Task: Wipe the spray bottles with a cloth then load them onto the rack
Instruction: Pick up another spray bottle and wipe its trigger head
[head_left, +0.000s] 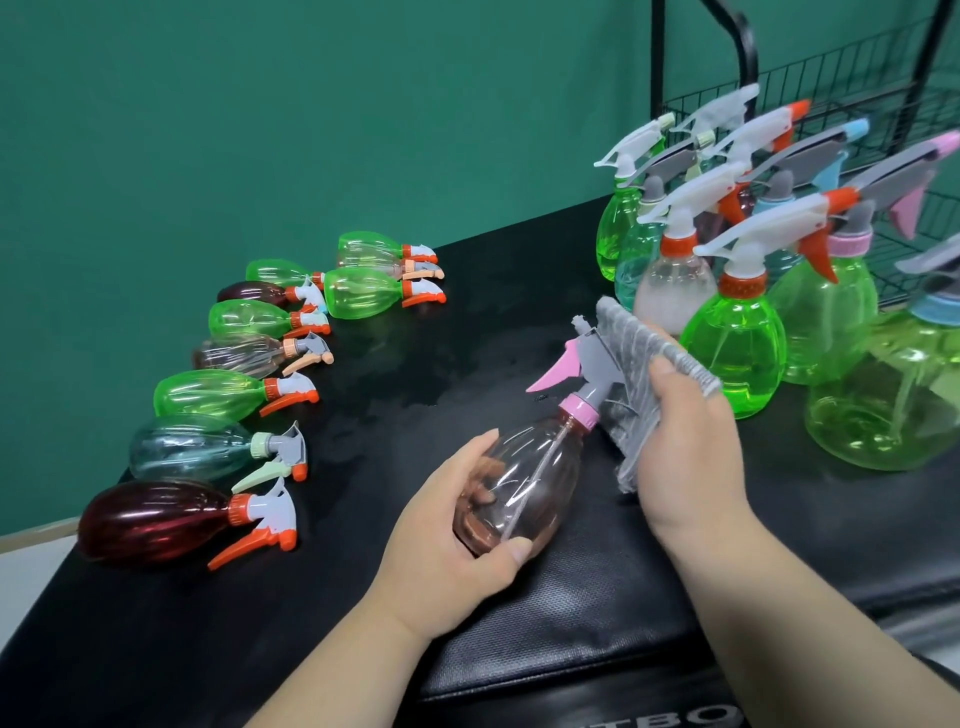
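My left hand (457, 545) grips the body of a clear pinkish spray bottle (524, 478) that lies tilted over the black table (467, 338), its grey head and pink trigger pointing up and away. My right hand (685, 441) holds a grey ribbed cloth (639, 358) pressed against the right side of the bottle's head and neck. Several more spray bottles lie on their sides in a row at the left, such as a dark red one (150, 525) and a green one (208, 392). A black wire rack (883, 104) stands at the back right.
Several upright spray bottles, mostly green with white, grey and orange heads, crowd the right of the table in front of the rack, the nearest a green one (737, 343) beside my right hand. A green wall runs behind.
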